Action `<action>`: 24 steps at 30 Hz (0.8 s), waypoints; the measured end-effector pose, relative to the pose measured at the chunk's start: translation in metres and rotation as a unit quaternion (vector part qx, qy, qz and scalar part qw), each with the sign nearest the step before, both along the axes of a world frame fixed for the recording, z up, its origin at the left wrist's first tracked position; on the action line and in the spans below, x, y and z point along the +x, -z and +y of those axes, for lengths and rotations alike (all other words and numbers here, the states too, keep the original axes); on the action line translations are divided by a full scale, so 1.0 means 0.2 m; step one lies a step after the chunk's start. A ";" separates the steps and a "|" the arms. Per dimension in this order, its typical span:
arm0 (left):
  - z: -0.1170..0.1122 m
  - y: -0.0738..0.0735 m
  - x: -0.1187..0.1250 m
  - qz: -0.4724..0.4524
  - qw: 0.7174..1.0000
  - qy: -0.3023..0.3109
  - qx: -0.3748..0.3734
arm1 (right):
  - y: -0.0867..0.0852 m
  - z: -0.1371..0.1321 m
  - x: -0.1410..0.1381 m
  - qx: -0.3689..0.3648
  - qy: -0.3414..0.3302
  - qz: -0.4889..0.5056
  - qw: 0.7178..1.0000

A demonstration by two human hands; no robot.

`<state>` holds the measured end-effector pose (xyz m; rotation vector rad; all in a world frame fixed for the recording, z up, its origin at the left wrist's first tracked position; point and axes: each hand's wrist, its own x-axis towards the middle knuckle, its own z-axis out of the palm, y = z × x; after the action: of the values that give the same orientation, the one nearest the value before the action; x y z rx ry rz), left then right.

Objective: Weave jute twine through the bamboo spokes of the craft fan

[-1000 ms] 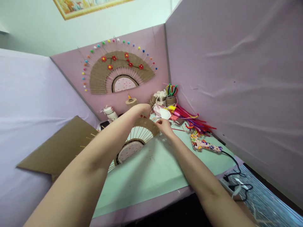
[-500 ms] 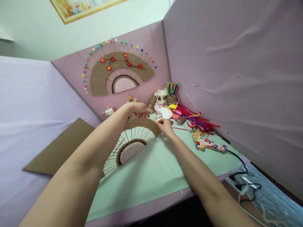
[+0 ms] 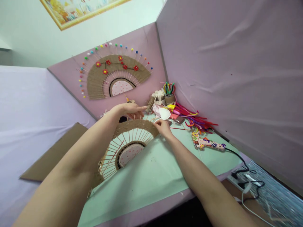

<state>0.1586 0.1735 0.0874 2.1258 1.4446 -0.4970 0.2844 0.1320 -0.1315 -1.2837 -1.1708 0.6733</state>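
A half-round cardboard fan lies on the pale green table top, with thin sticks fanning out from a pink dotted half-circle edged in black. My right hand pinches the right end of its cardboard band between thumb and fingers. Above the band's far edge is my left hand, its fingers stretched out to the right, close to the stick ends that poke out there. My left forearm hides part of the fan's left side.
A finished-looking fan with red flowers and coloured balls hangs on the pink back panel. To the right lie pipe cleaners, a white piece and a floral glue gun with its cord. A cardboard sheet leans at left.
My left hand has shifted slightly left along the far edge, and its fingers are straighter. My right hand keeps its pinch on the fan. The camera view has moved a little.
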 end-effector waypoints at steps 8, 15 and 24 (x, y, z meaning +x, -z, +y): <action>-0.01 0.08 0.18 0.136 0.977 0.117 0.112 | 0.01 0.02 0.00 -0.006 0.002 0.005 1.000; 0.05 0.15 0.21 0.159 0.975 0.109 0.114 | 0.01 0.02 0.01 -0.016 0.003 0.007 1.000; 0.05 0.17 0.22 0.176 0.971 0.126 0.101 | 0.02 0.02 0.02 -0.032 0.008 0.000 0.999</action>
<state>0.2034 0.1835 0.0541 2.4984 1.4654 -0.8956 0.2887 0.1356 -0.1356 -1.3444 -1.1454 0.7044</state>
